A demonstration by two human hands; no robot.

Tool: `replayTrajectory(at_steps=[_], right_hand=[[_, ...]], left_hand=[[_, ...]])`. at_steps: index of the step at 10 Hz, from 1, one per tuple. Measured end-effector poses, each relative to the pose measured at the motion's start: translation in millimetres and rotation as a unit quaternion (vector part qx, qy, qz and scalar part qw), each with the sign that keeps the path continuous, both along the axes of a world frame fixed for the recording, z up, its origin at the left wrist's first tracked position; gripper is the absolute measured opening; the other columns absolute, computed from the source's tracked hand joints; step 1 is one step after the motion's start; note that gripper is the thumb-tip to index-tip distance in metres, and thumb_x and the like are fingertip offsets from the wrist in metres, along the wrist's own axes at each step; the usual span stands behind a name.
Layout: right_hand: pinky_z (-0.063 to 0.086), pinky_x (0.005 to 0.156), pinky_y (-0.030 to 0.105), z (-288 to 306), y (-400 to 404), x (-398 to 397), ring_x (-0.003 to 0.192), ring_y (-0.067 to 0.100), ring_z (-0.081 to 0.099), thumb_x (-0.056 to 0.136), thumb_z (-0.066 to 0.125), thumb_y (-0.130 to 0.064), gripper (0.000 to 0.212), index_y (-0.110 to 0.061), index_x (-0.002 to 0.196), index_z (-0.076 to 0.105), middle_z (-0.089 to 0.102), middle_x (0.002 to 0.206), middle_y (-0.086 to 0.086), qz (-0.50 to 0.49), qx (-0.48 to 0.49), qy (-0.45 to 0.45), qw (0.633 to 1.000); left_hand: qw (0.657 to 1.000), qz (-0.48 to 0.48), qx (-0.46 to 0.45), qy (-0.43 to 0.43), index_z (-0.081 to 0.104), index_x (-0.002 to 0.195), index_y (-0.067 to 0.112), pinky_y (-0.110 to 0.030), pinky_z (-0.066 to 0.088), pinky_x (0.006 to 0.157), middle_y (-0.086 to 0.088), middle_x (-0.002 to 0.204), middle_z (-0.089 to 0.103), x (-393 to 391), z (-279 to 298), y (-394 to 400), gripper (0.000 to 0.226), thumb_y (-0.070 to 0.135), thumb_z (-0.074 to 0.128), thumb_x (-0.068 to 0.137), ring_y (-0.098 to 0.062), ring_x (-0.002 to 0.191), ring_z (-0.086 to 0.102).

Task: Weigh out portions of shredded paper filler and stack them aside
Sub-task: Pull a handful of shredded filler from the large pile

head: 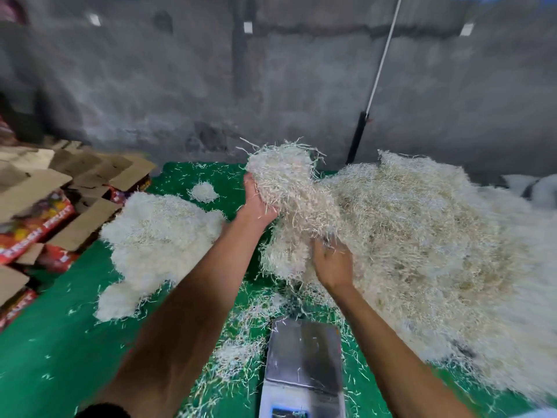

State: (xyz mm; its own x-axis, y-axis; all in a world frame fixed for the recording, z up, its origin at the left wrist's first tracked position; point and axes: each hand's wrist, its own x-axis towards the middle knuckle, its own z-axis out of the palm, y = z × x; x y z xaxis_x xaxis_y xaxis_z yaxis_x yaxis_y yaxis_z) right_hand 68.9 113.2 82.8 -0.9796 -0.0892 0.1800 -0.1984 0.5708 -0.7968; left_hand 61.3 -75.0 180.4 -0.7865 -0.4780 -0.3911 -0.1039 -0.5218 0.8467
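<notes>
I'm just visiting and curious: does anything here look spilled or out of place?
Yes. Loose shreds of pale shredded paper lie scattered over the green floor mat, and a few stray strands sit on the silver metal weighing scale's platform. A small separate tuft lies apart behind the heaps. Nothing looks damaged.

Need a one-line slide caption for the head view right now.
Both hands, left hand and right hand, lift a clump of shredded paper from the big pile beyond the bare scale.
</notes>
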Motion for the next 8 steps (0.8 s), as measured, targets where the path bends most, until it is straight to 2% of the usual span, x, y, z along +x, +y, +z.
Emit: replayTrajectory(at_steps=[1, 2, 3, 4, 5, 6, 7, 8], right_hand=[[0.054, 0.102, 0.036, 21, -18, 27, 0.117, 0.028, 0.065, 0.108, 0.039, -0.053, 0.059, -0.002, 0.122, 0.065, 0.063, 0.134, 0.022, 0.039, -0.116, -0.107, 0.987], [0.043, 0.115, 0.051, 32, -25, 44, 0.128, 0.033, 0.057, 0.107, 0.022, -0.062, 0.075, -0.006, 0.143, 0.056, 0.058, 0.14, 0.018, 0.118, -0.119, -0.203, 0.965], [0.044, 0.108, 0.044, 41, -23, 50, 0.124, 0.031, 0.058, 0.107, 0.022, -0.061, 0.073, -0.007, 0.136, 0.062, 0.06, 0.139, 0.021, 0.103, -0.158, -0.235, 0.954], [0.055, 0.073, 0.027, 42, -14, 37, 0.088, 0.021, 0.063, 0.109, 0.036, -0.036, 0.047, -0.001, 0.112, 0.067, 0.07, 0.102, 0.013, 0.056, -0.179, -0.213, 0.959], [0.038, 0.042, 0.012, 44, -9, 26, 0.057, 0.015, 0.047, 0.104, 0.053, -0.011, 0.031, -0.012, 0.073, 0.054, 0.054, 0.068, 0.0, 0.016, -0.179, -0.161, 0.971], [0.041, 0.063, 0.012, 40, -8, 25, 0.076, 0.019, 0.058, 0.098, 0.065, -0.014, 0.026, -0.015, 0.074, 0.055, 0.06, 0.083, -0.003, 0.052, -0.017, -0.063, 0.996], [0.042, 0.074, 0.026, 34, -13, 28, 0.076, 0.018, 0.057, 0.097, 0.056, -0.02, 0.019, -0.015, 0.079, 0.06, 0.061, 0.087, 0.001, 0.148, 0.059, -0.012, 0.987], [0.048, 0.094, 0.033, 27, -10, 27, 0.115, 0.013, 0.058, 0.098, 0.058, -0.054, 0.054, -0.017, 0.136, 0.048, 0.055, 0.139, 0.005, 0.114, -0.012, 0.048, 0.992]], left_hand=[[0.999, -0.007, -0.029, 0.031, 0.01, 0.162, 0.018, -0.051, 0.041, 0.112, -0.025, 0.154, 0.036, 21, 9, 20, 0.09, 0.07, 0.038, 0.095, -0.049, 0.138, 0.038], [1.0, -0.014, 0.005, -0.015, 0.036, 0.152, 0.009, -0.016, 0.055, 0.075, -0.026, 0.149, 0.044, 26, 3, 30, 0.059, 0.048, 0.024, 0.109, -0.041, 0.131, 0.048], [0.994, -0.077, -0.06, -0.046, 0.053, 0.137, 0.009, -0.037, 0.058, 0.081, -0.018, 0.129, 0.062, 38, 3, 51, 0.054, 0.049, 0.042, 0.103, -0.029, 0.105, 0.065], [0.962, -0.065, -0.251, -0.09, 0.018, 0.16, 0.016, -0.05, 0.045, 0.109, -0.013, 0.155, 0.039, 52, -17, 58, 0.067, 0.036, 0.049, 0.104, -0.033, 0.134, 0.05], [0.982, -0.123, -0.144, -0.006, 0.025, 0.158, 0.028, -0.047, 0.061, 0.081, -0.002, 0.139, 0.048, 58, -31, 48, 0.064, 0.026, 0.053, 0.102, -0.024, 0.108, 0.061], [0.968, -0.24, -0.057, 0.048, 0.035, 0.153, 0.035, -0.055, 0.057, 0.088, 0.004, 0.153, 0.039, 63, -25, 51, 0.094, 0.076, 0.069, 0.076, -0.029, 0.135, 0.045], [0.972, -0.155, -0.179, -0.012, 0.023, 0.157, 0.024, -0.039, 0.054, 0.092, -0.004, 0.145, 0.046, 54, -18, 58, 0.103, 0.058, 0.078, 0.077, -0.022, 0.112, 0.057], [0.99, -0.062, -0.127, -0.014, 0.024, 0.158, 0.015, -0.05, 0.039, 0.114, -0.013, 0.157, 0.036, 39, -10, 39, 0.063, 0.028, 0.052, 0.104, -0.03, 0.134, 0.048]])
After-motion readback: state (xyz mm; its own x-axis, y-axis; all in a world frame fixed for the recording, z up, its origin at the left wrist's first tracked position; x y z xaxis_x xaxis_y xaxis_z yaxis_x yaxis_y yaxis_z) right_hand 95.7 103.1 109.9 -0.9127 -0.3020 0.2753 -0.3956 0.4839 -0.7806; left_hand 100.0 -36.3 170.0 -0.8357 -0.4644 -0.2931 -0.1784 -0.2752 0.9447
